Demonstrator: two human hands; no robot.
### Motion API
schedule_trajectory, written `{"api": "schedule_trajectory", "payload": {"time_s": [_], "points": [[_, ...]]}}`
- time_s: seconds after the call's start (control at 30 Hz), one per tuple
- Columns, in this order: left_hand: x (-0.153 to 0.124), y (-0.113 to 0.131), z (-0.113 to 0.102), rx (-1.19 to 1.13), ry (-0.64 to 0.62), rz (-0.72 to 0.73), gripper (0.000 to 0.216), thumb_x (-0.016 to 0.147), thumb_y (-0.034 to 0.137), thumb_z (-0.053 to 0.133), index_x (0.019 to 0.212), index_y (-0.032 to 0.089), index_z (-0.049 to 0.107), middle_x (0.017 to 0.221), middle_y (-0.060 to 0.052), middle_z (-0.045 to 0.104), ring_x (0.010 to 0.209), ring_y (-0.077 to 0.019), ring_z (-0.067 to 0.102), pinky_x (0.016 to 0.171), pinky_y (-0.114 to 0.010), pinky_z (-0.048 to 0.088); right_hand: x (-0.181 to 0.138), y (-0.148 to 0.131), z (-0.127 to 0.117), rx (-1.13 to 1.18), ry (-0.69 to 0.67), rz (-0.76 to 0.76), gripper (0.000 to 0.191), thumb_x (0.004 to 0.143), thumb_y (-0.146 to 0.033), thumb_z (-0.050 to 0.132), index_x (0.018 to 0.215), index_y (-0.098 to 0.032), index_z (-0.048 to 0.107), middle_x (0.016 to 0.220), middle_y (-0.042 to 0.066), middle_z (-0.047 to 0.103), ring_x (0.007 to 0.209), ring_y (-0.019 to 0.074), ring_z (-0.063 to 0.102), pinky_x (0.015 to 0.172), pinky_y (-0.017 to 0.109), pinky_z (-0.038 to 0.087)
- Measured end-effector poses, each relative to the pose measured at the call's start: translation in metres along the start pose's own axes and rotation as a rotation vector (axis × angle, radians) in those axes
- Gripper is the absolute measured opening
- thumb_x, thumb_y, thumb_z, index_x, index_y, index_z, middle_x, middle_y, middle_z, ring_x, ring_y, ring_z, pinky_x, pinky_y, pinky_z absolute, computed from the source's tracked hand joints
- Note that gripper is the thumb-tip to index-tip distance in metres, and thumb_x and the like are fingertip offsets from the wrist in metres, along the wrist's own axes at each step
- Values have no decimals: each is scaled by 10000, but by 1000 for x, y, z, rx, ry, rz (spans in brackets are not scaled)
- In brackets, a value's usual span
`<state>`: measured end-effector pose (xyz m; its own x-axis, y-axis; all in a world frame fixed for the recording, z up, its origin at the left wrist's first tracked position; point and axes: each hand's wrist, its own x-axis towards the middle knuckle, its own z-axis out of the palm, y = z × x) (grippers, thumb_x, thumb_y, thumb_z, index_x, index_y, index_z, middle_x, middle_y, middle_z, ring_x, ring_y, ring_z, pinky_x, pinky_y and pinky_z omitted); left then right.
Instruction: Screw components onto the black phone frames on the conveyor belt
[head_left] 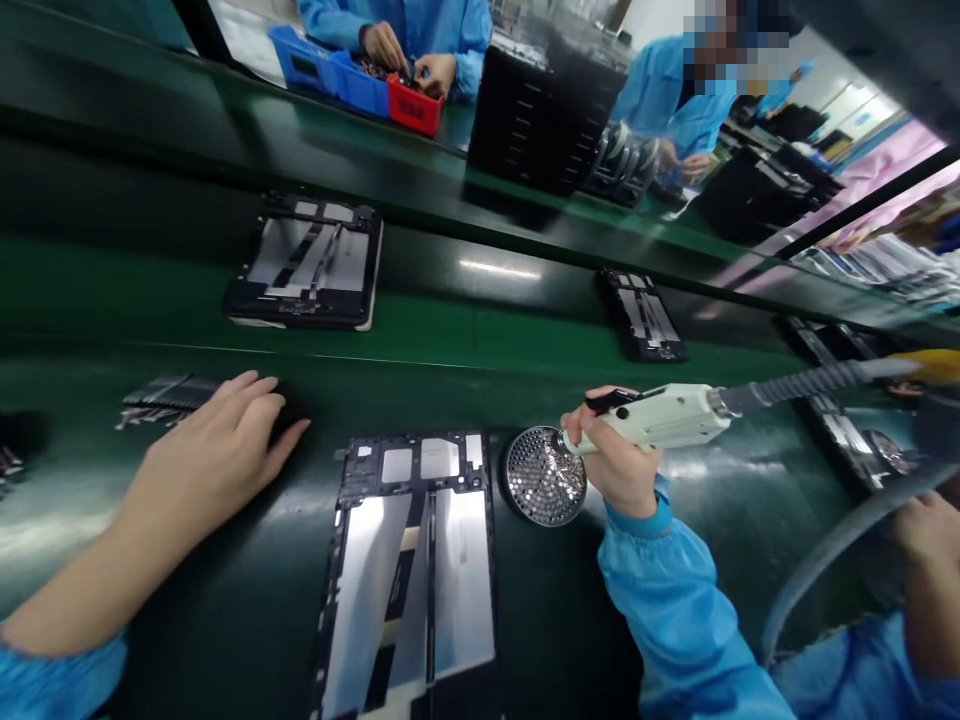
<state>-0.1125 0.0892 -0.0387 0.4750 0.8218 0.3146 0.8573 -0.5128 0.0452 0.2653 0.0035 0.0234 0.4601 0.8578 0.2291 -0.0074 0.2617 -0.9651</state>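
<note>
My right hand [615,462] grips a pale electric screwdriver [664,415], its tip down at a round perforated screw dish [541,478] holding several small screws. A gray cable [810,382] runs off the tool to the right. My left hand [214,450] lies flat on the dark bench with fingers apart, over a small dark object, next to a strip of thin metal parts [161,397]. Between my hands lies an open tablet back frame [412,570] with silver panels and a dark centre strip.
Two more tablet frames [307,262] [643,315] ride the green conveyor [487,335] behind. Across it, people in blue sleeves work at blue and red bins [360,85]; stacked black trays [540,110] stand beside them. Another person's hand [926,535] is at the right edge.
</note>
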Motion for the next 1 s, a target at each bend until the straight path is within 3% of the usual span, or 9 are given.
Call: {"api": "schedule_trajectory", "payload": {"time_s": [0.2, 0.47, 0.67, 0.83, 0.93, 1.0], "points": [[4, 9, -3, 74, 26, 85, 365, 1032, 435, 394, 864, 156, 558, 1125, -200, 701, 1200, -404, 641, 911, -504, 586, -1, 1, 4, -34, -9, -5, 195, 722, -191, 680, 896, -219, 596, 589, -75, 549, 460, 105, 523, 562, 338, 489], [3, 7, 1, -42, -4, 71, 341, 1023, 405, 388, 864, 168, 575, 1189, -168, 685, 1309, -382, 561, 1068, -569, 487, 0, 3, 4, -24, -9, 3, 199, 718, -182, 681, 899, -225, 609, 592, -76, 547, 466, 104, 531, 555, 333, 495], [1, 8, 2, -21, 38, 130, 391, 1037, 376, 318, 872, 141, 584, 1187, -202, 704, 1272, -410, 589, 1052, -600, 488, 1, 4, 3, -21, -4, 16, 193, 710, -192, 686, 885, -221, 609, 578, -77, 540, 464, 106, 530, 542, 324, 485], [2, 6, -2, -79, 16, 120, 451, 1046, 400, 276, 1000, 103, 612, 1215, -219, 693, 1258, -389, 605, 1073, -587, 480, 0, 5, 2, -9, -19, 19, 184, 713, -184, 698, 863, -221, 598, 589, -74, 555, 464, 106, 536, 546, 321, 486], [2, 2, -7, -161, 46, 126, 428, 1041, 426, 321, 1015, 125, 623, 1186, -165, 714, 1206, -344, 651, 1063, -566, 500, 0, 6, 2, -23, -17, 20, 205, 719, -181, 693, 898, -221, 603, 618, -71, 559, 481, 109, 550, 554, 323, 492], [1, -2, -11, -239, 103, 111, 323, 1015, 435, 433, 1036, 195, 649, 1199, -56, 719, 1165, -272, 677, 1064, -499, 522, -1, 6, 2, -37, -22, 17, 212, 725, -180, 683, 917, -221, 601, 624, -71, 556, 491, 113, 556, 573, 335, 506]]}}
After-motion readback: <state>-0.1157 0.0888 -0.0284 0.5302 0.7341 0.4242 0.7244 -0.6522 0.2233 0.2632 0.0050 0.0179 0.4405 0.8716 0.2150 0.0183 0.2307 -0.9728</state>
